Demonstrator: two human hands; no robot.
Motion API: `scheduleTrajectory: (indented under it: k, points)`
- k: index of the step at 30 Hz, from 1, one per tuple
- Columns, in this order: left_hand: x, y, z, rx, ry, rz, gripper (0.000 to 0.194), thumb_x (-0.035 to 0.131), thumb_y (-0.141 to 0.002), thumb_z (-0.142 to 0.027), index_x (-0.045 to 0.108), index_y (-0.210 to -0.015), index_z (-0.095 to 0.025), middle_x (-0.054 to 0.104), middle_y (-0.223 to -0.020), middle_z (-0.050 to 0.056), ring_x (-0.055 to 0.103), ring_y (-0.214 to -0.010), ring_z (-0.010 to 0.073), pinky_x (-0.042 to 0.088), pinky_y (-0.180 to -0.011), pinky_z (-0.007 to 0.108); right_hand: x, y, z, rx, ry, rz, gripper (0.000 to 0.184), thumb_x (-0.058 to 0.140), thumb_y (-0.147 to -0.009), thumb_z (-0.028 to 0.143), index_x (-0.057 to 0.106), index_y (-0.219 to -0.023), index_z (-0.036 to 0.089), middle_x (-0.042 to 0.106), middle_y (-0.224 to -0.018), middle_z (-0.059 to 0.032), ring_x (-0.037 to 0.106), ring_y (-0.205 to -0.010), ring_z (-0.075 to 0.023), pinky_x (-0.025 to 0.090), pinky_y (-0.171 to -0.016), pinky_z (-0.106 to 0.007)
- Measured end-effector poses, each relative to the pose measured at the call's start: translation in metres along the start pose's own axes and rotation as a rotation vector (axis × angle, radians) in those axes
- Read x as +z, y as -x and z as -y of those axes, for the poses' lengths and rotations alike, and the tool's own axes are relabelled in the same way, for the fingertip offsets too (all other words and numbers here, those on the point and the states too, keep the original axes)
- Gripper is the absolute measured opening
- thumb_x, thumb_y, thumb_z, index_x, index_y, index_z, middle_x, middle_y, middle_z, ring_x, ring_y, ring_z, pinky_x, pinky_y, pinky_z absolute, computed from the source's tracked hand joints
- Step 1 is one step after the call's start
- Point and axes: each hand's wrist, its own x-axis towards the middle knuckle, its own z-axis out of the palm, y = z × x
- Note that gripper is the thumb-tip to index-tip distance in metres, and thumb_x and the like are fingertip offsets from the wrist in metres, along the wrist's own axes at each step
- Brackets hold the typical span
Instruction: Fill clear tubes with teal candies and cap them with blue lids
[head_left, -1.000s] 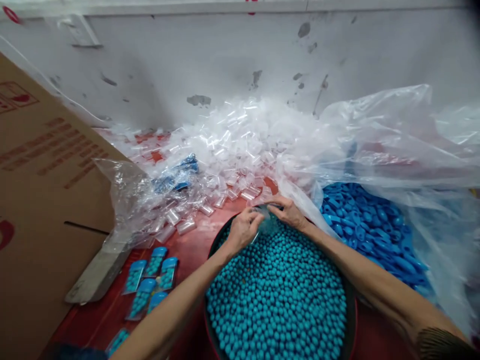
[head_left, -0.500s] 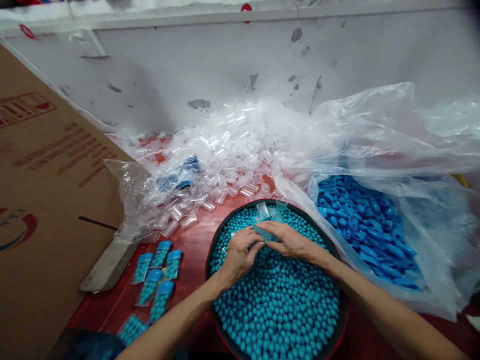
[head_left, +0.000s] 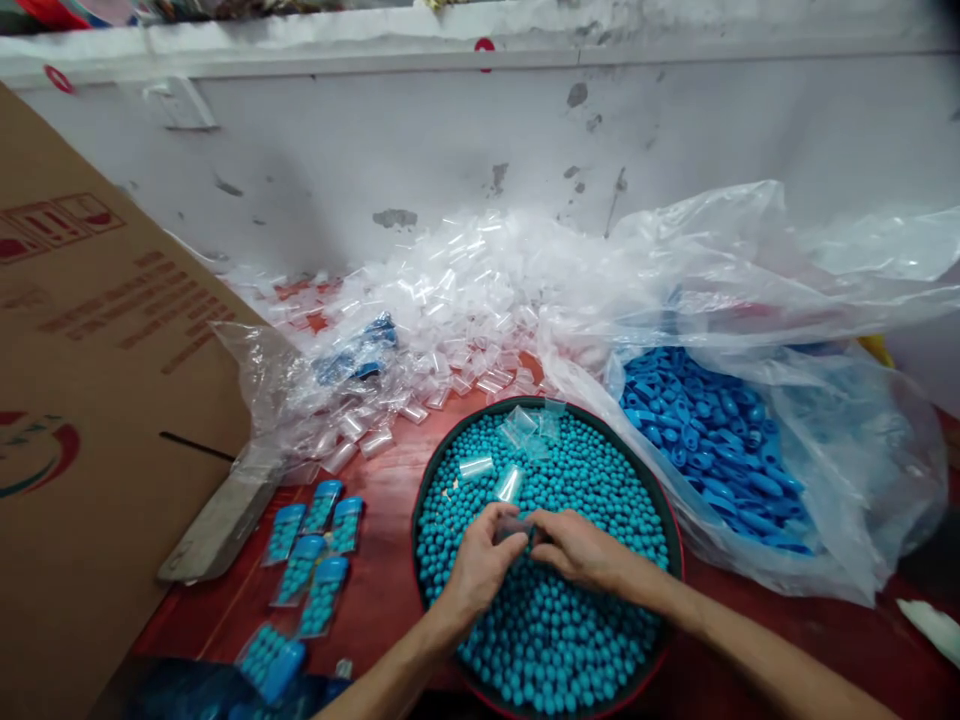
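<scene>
Small clear plastic piece (head_left: pixel 513 527) is over the middle of the tub, between the two hands, just above the balls; mostly hidden by fingers, so exact shape can't be read; balls (head_left: pixel 555 640) are teal, round, smooth, near-uniform, filling a round dark-walled tub (head_left: pixel 673 545) with a red outer edge; several loose clear sleeves (head_left: pixel 509 484), flat and glossy, lie on the balls just beyond the hands.

Left hand (head_left: pixel 478 560) and right hand (head_left: pixel 581 548) both come in low from the near side, forearms angled inward, fingers curled toward each other; both pinch the clear piece between thumb and fingertips.

Left of the tub: flat clear packs (head_left: pixel 322 598) with teal balls inside and blue caps, grouped on the desk (head_left: pixel 390 540), red and slightly shiny; behind, a big heap of clear sleeves (head_left: pixel 465 290); right, a thin, crumpled translucent bag (head_left: pixel 840 450) with glossy blue plastic parts (head_left: pixel 705 440), elongated; far left, a brown cardboard box (head_left: pixel 97 380), red print, a grey block (head_left: pixel 221 520) beside it; pale wall (head_left: pixel 337 160) behind, paint flaked in grey patches, socket plate (head_left: pixel 178 103) upper left.
</scene>
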Motion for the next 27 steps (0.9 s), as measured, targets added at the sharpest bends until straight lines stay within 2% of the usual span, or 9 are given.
scheduleTrajectory:
  k: [3,6,9,12,15,18,21,24,27]
  points:
    - [-0.001,0.005,-0.001,0.064,-0.216,0.065,0.014,0.05,-0.066,-0.017,0.052,-0.08,-0.016,0.059,-0.076,0.002,0.054,-0.073,0.015,0.042,-0.068,0.025,-0.022,-0.009,0.0,-0.051,0.225,0.028,0.015,0.05,-0.077,0.023,0.057,-0.09,0.02,0.061,-0.079,-0.0014,0.056,-0.074,-0.0155,0.04,-0.065,-0.022]
    - [0.001,0.013,-0.003,0.205,-0.543,0.024,0.015,0.046,-0.068,-0.014,0.051,-0.081,-0.018,0.057,-0.081,0.003,0.051,-0.08,0.0169,0.04,-0.076,0.029,-0.042,-0.035,-0.006,-0.038,0.494,-0.164,0.024,0.052,-0.076,0.024,0.054,-0.099,0.021,0.057,-0.096,-0.0055,0.053,-0.088,-0.0186,0.04,-0.073,-0.026]
    - [0.005,0.018,0.004,0.279,-0.781,-0.014,0.02,0.045,-0.068,-0.014,0.051,-0.087,-0.019,0.055,-0.098,0.007,0.047,-0.096,0.0216,0.037,-0.086,0.037,-0.044,-0.061,-0.021,0.014,0.649,-0.188,0.023,0.054,-0.074,0.023,0.054,-0.097,0.019,0.056,-0.097,-0.0081,0.054,-0.085,-0.0199,0.043,-0.07,-0.027]
    - [0.006,0.016,0.009,0.313,-0.862,-0.069,0.025,0.047,-0.069,-0.016,0.048,-0.094,-0.017,0.037,-0.127,0.013,0.032,-0.118,0.0264,0.029,-0.097,0.044,-0.038,-0.07,-0.039,-0.054,0.627,-0.255,0.02,0.038,-0.083,0.02,0.055,-0.094,0.017,0.057,-0.088,-0.0082,0.055,-0.081,-0.0185,0.044,-0.071,-0.028]
    - [0.004,0.011,0.006,0.417,-0.866,-0.075,0.029,0.048,-0.068,-0.015,0.045,-0.097,-0.016,0.015,-0.139,0.013,0.012,-0.127,0.0271,0.023,-0.101,0.046,-0.032,-0.057,-0.043,-0.125,0.44,-0.391,0.027,0.033,-0.085,0.025,0.054,-0.1,0.017,0.058,-0.09,-0.0097,0.055,-0.085,-0.0209,0.043,-0.077,-0.034]
    - [0.003,0.011,0.0,0.522,-0.864,-0.02,0.033,0.048,-0.068,-0.014,0.043,-0.101,-0.014,0.011,-0.139,0.016,0.01,-0.128,0.028,0.025,-0.101,0.045,-0.023,-0.028,-0.029,-0.183,0.169,-0.265,0.026,0.037,-0.083,0.028,0.054,-0.102,0.02,0.058,-0.096,-0.0079,0.054,-0.089,-0.0197,0.043,-0.08,-0.032]
    - [0.006,0.018,0.003,0.509,-0.879,0.047,0.03,0.045,-0.07,-0.014,0.044,-0.101,-0.013,0.039,-0.122,0.017,0.035,-0.115,0.0271,0.035,-0.093,0.042,-0.009,0.0,-0.011,-0.151,-0.003,-0.119,0.026,0.037,-0.083,0.024,0.056,-0.099,0.021,0.06,-0.093,-0.0061,0.056,-0.086,-0.017,0.043,-0.078,-0.028]
    - [0.009,0.025,0.011,0.407,-0.859,0.092,0.035,0.047,-0.069,-0.015,0.043,-0.104,-0.014,0.051,-0.1,0.011,0.047,-0.095,0.0229,0.04,-0.083,0.037,-0.001,0.015,-0.003,-0.148,0.023,-0.042,0.027,0.035,-0.083,0.02,0.06,-0.094,0.02,0.062,-0.085,-0.0043,0.056,-0.08,-0.0152,0.042,-0.074,-0.025]
    - [0.01,0.03,0.014,0.348,-0.867,0.106,0.052,0.05,-0.067,-0.018,0.034,-0.116,-0.016,0.049,-0.103,0.01,0.045,-0.095,0.0223,0.039,-0.083,0.035,-0.005,0.016,-0.001,-0.133,0.218,0.029,0.026,0.037,-0.079,0.016,0.062,-0.086,0.021,0.062,-0.078,-0.003,0.056,-0.073,-0.015,0.041,-0.066,-0.024]
